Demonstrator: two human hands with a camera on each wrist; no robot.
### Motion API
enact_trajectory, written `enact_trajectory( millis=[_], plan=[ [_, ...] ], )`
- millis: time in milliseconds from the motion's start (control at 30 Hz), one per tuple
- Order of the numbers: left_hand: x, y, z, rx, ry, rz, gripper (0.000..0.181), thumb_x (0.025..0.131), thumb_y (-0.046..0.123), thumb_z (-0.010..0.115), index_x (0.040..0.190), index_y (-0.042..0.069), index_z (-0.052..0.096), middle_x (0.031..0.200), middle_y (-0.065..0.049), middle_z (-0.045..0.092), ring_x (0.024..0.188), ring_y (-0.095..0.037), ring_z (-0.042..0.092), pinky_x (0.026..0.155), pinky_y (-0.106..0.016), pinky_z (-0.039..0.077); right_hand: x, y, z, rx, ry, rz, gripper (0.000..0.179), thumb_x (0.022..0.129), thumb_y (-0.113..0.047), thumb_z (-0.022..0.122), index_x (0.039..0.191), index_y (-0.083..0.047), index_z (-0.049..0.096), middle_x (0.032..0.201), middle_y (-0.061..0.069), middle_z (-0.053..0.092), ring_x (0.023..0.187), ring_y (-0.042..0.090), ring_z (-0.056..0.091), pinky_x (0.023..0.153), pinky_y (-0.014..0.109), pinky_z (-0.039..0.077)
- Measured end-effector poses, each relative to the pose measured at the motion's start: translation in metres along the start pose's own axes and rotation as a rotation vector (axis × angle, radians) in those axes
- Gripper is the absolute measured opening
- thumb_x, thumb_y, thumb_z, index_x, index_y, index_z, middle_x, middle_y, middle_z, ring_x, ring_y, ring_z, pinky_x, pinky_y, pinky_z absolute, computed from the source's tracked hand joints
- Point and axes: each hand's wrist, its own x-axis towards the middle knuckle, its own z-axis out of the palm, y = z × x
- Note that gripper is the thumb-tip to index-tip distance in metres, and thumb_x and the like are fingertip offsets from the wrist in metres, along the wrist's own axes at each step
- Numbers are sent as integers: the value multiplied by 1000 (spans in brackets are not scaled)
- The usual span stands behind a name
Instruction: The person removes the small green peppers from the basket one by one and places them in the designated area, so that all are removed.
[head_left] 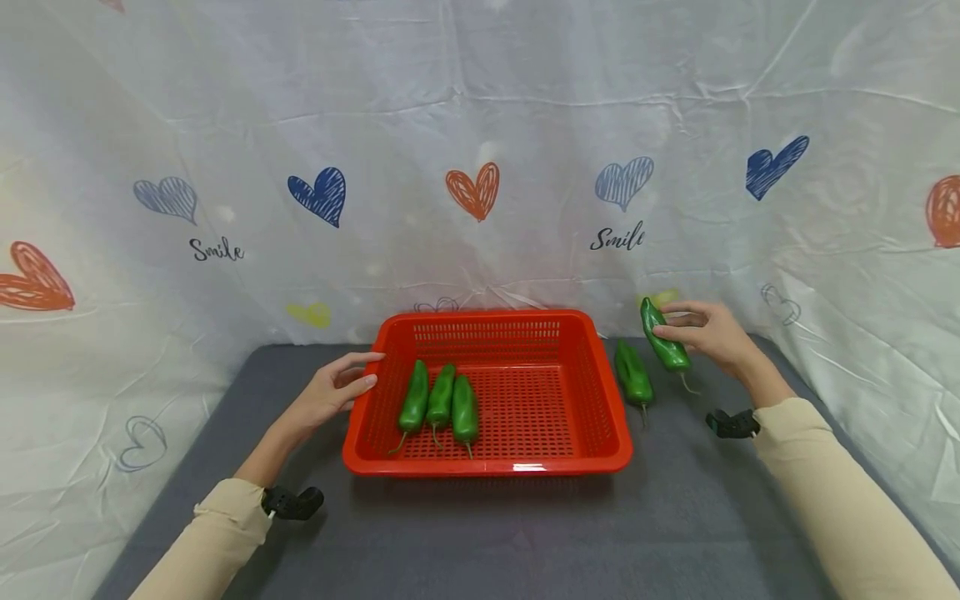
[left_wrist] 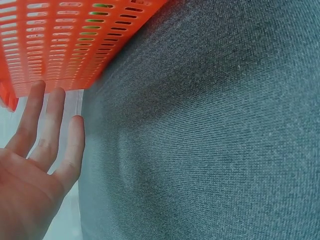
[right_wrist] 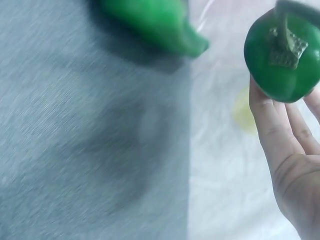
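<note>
At the right, my right hand (head_left: 705, 335) pinches a green chili pepper (head_left: 664, 335) between thumb and fingers, its stem hanging down. The right wrist view shows this pepper's stem end (right_wrist: 285, 57) held up beside the fingers (right_wrist: 270, 120). Another green pepper (head_left: 633, 373) lies on the table close to the basket's right side. My left hand (head_left: 330, 392) touches the left rim of the red plastic basket (head_left: 525, 468), fingers loosely extended. In the left wrist view those fingers (left_wrist: 50, 125) reach up along the slotted wall. Three green peppers (head_left: 440, 396) lie side by side in the basket's left part.
A grey cloth-covered table (head_left: 480, 533) lies under the basket. Behind it hangs a white curtain (head_left: 540, 150) printed with hearts and the word Smile. Black camera straps (head_left: 292, 503) sit on both wrists.
</note>
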Motion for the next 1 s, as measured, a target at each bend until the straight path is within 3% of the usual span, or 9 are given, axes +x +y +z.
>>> enact_trajectory(
  millis=[333,467,1000],
  plan=[
    [0,1,0,0,5,0,49,104,22,63,149,11,49,145,-25,49,120,-38,59,83,-43,58,-7,37,3,-71,-14,24,66,97,-33,73,146,4,49,136,35,53,119,46,55,83,47,56],
    [0,1,0,-2,0,6,49,104,21,63,150,10,49,144,-26,49,119,-38,60,83,-44,58,-7,46,6,-77,-17,44,67,96,-35,73,146,4,49,134,35,55,116,44,58,83,47,57],
    [1,-1,-1,-15,3,-4,49,103,20,63,149,10,49,143,-26,50,117,-37,61,82,-44,58,-9,54,14,-104,-13,89,71,94,-40,75,143,5,51,132,35,56,113,42,61,82,48,57]
  ],
)
